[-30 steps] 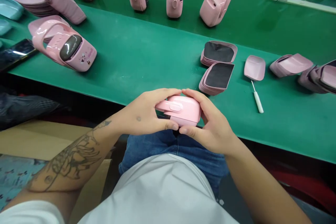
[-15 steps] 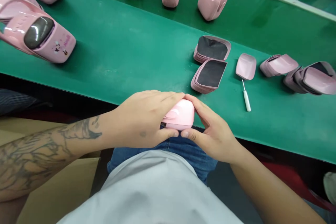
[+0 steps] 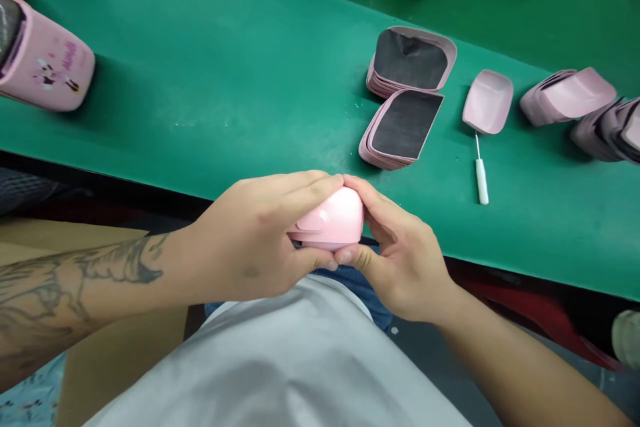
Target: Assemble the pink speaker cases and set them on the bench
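Between my two hands is a glossy pink plastic housing (image 3: 333, 220), held at the bench's front edge above my lap. My left hand (image 3: 265, 233) wraps its left side and hides much of it. My right hand (image 3: 400, 247) grips the right end, thumb below and fingers on top. The fingertips and thumbs of both hands nearly meet around it. Just beyond the hands stand two stacks of pink shells, a front stack (image 3: 403, 127) and a rear stack (image 3: 413, 60), each with a dark sheet on top.
A white-handled screwdriver (image 3: 481, 180) lies on the green bench (image 3: 225, 93), its tip by a single pink shell (image 3: 489, 101). More nested shells (image 3: 570, 97) stand at the right. A pink device with a cartoon print (image 3: 55, 63) sits at the left. Cardboard (image 3: 125, 360) lies below.
My view has tipped down and closer to the bench. Both hands keep hold of the pink housing, which has turned slightly so more of its left side shows.
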Demonstrator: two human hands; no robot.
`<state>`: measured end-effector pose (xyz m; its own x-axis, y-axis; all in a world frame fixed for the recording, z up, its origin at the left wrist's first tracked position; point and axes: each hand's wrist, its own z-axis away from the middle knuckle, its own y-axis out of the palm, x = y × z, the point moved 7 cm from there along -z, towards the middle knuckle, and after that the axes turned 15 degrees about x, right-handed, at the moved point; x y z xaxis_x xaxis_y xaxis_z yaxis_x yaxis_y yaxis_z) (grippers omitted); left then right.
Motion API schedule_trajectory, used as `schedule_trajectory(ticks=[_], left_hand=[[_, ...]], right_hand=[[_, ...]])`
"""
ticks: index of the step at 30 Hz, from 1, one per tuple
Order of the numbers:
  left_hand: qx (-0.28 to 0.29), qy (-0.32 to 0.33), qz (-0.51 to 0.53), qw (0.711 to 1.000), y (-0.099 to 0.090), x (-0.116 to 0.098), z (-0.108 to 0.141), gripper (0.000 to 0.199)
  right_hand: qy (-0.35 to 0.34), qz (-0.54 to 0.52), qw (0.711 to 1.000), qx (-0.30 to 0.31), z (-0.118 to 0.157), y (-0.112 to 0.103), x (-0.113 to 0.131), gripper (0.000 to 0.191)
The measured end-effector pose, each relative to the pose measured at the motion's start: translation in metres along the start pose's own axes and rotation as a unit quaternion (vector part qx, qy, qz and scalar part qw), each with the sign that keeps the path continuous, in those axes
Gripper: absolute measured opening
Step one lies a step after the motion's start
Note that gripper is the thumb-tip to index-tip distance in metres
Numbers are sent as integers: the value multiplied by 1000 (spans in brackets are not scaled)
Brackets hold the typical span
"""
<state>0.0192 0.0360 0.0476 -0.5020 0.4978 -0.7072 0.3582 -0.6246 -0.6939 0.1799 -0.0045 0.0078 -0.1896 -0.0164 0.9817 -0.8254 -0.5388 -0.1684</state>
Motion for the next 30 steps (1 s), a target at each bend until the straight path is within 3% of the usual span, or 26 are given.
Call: schedule_trajectory(ticks=[4, 8, 11, 15, 19, 21, 24, 26, 30], left_hand=[[4, -10, 12, 1000, 3, 1, -1, 41], [27, -20, -37, 999, 0, 5, -1, 64], [55, 7, -54, 997, 0, 16, 4, 86], [-15, 49, 39, 998, 11, 44, 17, 105], [-69, 12, 137, 988, 40, 68, 18, 99], [-94, 64, 133, 985, 45, 58, 14, 88], [-102, 162, 77, 978, 44, 32, 8, 72], [-96, 191, 66, 975, 44, 22, 2, 82], [-68, 156, 113, 979, 52, 27, -15, 105]], right_hand=[[-18, 38, 999, -10, -2, -5, -1, 77], [6, 42, 999, 18, -2, -2, -8, 80], [26, 34, 999, 20, 5, 2, -15, 79], [14, 15, 1000, -21, 24, 3, -26, 78], [14, 116, 991, -62, 45, 3, -27, 68], [9, 193, 977, -94, 52, 1, -20, 72], [1, 274, 955, -114, 57, -2, -15, 93], [-2, 299, 946, -127, 58, -8, -18, 102], [2, 275, 947, -165, 67, -23, -36, 93]])
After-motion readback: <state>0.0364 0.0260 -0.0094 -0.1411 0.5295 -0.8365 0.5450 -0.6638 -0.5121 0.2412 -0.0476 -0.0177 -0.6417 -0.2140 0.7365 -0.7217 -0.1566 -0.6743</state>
